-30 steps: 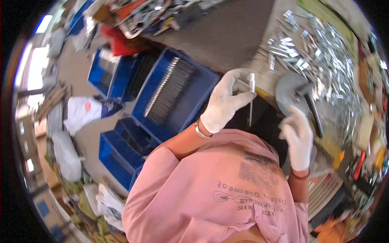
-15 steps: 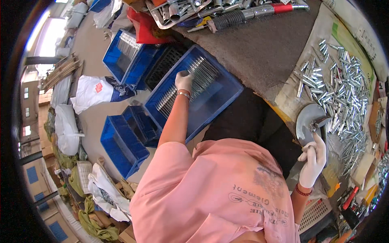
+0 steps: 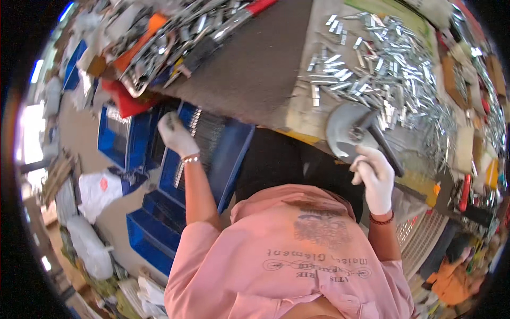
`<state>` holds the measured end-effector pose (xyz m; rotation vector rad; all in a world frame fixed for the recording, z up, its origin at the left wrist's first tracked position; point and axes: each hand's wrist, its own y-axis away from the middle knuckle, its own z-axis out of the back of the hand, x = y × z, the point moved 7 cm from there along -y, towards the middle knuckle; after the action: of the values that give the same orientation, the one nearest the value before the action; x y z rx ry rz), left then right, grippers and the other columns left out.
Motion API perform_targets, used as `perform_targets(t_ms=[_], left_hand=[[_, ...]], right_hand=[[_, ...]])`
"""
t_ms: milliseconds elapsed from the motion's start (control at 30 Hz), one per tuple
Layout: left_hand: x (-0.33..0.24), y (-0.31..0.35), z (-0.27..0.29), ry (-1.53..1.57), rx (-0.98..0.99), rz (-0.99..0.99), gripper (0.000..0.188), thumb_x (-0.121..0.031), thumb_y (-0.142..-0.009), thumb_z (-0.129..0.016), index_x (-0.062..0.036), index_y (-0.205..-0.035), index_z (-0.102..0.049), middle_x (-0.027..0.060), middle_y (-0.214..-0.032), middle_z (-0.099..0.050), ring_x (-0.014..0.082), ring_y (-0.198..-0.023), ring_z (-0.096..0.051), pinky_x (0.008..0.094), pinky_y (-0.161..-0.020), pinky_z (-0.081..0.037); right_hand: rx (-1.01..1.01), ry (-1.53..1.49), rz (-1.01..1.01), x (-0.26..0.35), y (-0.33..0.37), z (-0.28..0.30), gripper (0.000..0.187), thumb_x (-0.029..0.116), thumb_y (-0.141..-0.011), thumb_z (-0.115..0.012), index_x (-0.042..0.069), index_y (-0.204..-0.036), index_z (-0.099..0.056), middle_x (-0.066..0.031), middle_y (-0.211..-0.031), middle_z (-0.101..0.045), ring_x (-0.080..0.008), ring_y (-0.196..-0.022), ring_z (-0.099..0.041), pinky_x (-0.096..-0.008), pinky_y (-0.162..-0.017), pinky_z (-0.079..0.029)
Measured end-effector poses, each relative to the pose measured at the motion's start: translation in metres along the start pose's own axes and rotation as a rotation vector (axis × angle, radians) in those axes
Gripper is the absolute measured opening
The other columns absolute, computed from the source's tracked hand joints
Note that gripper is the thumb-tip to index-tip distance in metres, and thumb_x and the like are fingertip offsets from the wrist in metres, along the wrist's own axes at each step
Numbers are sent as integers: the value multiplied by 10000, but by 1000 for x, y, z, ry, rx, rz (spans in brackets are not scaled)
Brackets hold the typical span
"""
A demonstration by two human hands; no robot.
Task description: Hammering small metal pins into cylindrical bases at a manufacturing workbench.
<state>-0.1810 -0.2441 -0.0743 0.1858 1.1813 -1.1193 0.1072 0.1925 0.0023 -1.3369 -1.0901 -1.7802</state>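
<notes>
My left hand (image 3: 177, 134), in a white glove, is over the upper left side of a blue crate (image 3: 229, 162). Its fingers are curled; what they hold, if anything, is hidden. Inside the crate, thin shiny metal rods (image 3: 202, 135) lie side by side in a row. My right hand (image 3: 376, 178), also gloved in white, is at the near edge of a round grey metal disc (image 3: 337, 125). Its forefinger stretches toward the disc's hub and the other fingers are bent, with nothing visible in them. A dark bar (image 3: 388, 149) extends beside the disc.
Loose metal pieces (image 3: 382, 69) are heaped on the bench beyond the disc. Tools and sockets (image 3: 164, 45) crowd its far left, beside a brown mat (image 3: 255, 69). More blue bins (image 3: 151, 239) and a white sack (image 3: 98, 194) are on the floor to the left.
The whole view has turned and shifted. My left hand has moved from the middle of the rods toward the crate's far left side. My right hand stays beside the disc.
</notes>
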Motion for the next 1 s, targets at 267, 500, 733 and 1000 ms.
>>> perform_targets(t_ms=[267, 500, 733, 1000], left_hand=[[-253, 112, -58, 152, 767, -609, 475, -196, -835, -883, -76, -1254, -695, 111, -883, -746, 248, -773, -729, 357, -744, -581], [-263, 147, -96, -115, 913, -438, 565, -276, -880, -807, -167, -1402, -617, 115, -983, -791, 355, -936, -775, 460, -816, -589], [-259, 149, -85, -10, 1085, -428, 569, -88, -904, -786, -75, -1439, -593, 15, -827, -659, 110, -709, -601, 297, -730, -535], [-268, 164, -53, 288, 1217, -398, 494, 1, -898, -775, -14, -1362, -607, -9, -848, -649, 34, -725, -523, 218, -674, -479]], right_hand=[[108, -69, -55, 7, 2, -5, 323, -24, -1008, -579, -11, -1311, -688, -61, -941, -717, -77, -703, -616, -239, -669, -510], [7, 27, 31, 19, 23, 28, 256, 38, -1029, -646, 15, -1267, -737, -11, -958, -729, -57, -769, -640, -240, -699, -544], [-432, 607, 332, 37, 22, 129, 194, 91, -925, -747, 40, -1108, -785, -126, -1077, -772, -254, -974, -747, -357, -877, -582], [-901, 1285, -45, -4, -1, 256, 80, 211, -905, -746, 149, -956, -748, -97, -1010, -697, -346, -923, -723, -463, -772, -585]])
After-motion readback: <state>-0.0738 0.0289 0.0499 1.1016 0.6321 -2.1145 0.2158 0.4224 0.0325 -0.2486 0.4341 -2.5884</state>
